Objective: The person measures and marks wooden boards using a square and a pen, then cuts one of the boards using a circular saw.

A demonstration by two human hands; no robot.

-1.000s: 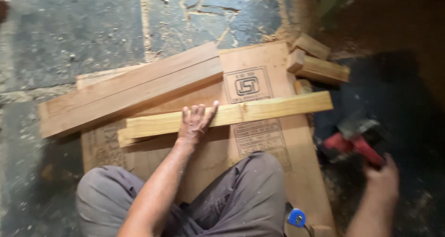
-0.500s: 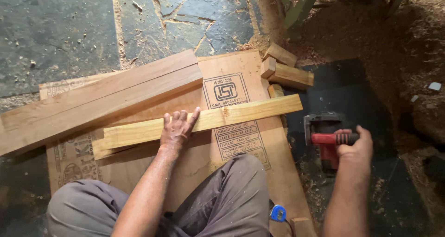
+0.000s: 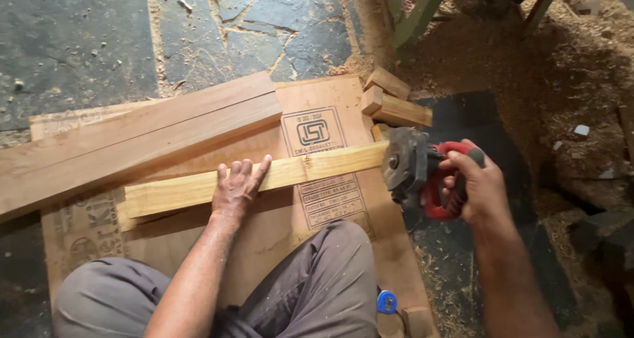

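We are kneeling on the floor (image 3: pixel 79 40), gray trousers showing at the bottom of the view, and pressing our left hand (image 3: pixel 236 187) flat, fingers spread, on the middle of a pale batten (image 3: pixel 198 187) that is lying across a plywood sheet (image 3: pixel 264 245). Nothing is being gripped by that hand; it is just bearing down with an open palm. Our right hand (image 3: pixel 479 187) is clenching the red handle of a power cutter (image 3: pixel 416 173), whose gray head is sitting right at the batten's right end, touching or nearly touching; we cannot tell which. Two wider planks (image 3: pixel 132 140) are lying just beyond the batten, on the same sheet, angled the same way. A few short offcuts (image 3: pixel 396 103) are sitting near the sheet's far right corner, and sawdust (image 3: pixel 528 74) is piling up to the right. A small blue object (image 3: pixel 387 302) is peeking out by our knee. The batten looks stiff, light and dry, likely to skate on the smooth plywood, so we judge that pinning it near mid-length, well clear of the cutter end, is the sound hold. The cutter looks heavy for one hand, best held by its red handle.
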